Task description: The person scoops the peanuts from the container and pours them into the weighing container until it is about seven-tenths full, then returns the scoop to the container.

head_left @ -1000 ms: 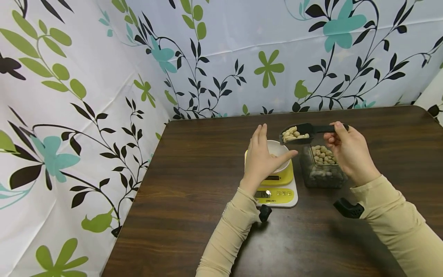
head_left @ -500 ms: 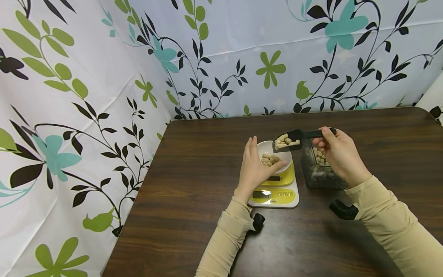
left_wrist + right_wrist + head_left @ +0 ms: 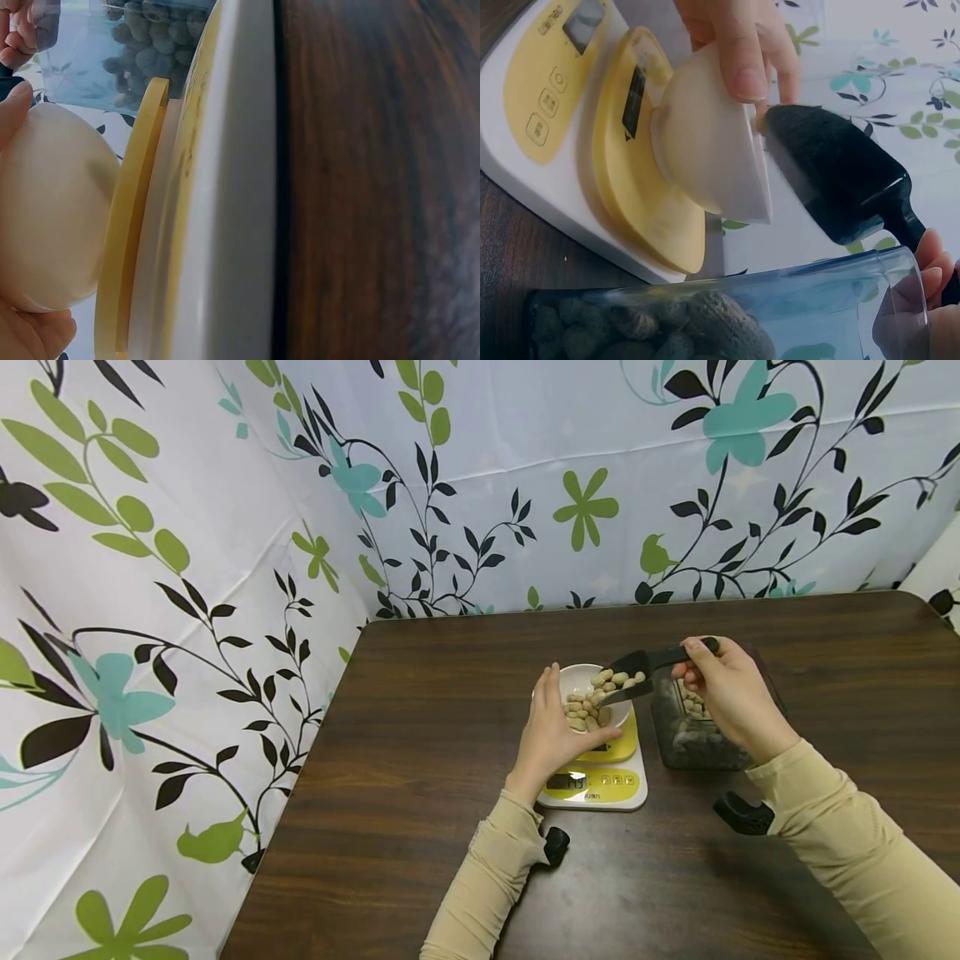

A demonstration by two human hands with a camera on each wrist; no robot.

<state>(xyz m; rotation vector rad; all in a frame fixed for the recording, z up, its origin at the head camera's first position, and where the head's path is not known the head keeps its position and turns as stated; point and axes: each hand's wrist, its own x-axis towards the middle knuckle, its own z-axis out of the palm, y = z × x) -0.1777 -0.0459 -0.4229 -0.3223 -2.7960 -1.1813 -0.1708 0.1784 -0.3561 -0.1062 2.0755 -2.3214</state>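
Note:
A white bowl (image 3: 576,674) with peanuts (image 3: 581,713) inside stands on a yellow and white kitchen scale (image 3: 592,783). My left hand (image 3: 550,740) holds the bowl from the left; in the left wrist view thumb and fingers lie on opposite sides of the bowl (image 3: 52,210). With my right hand (image 3: 735,697) I grip the handle of a black scoop (image 3: 633,665). Its tip is tilted down over the bowl's right rim, with peanuts sliding off it. The right wrist view shows the scoop's underside (image 3: 840,172) beside the rim, where my left thumb rests.
To the right of the scale, a clear container (image 3: 697,747) of peanuts stands under my right hand. The scale's display (image 3: 566,782) is lit, its digits hard to read. Brown wooden table (image 3: 390,760) surrounds them; a patterned curtain (image 3: 480,468) hangs behind.
The scoop has come left and down from above the container to the bowl and tipped, so its peanuts spill in. My left hand has lowered and closed in around the bowl.

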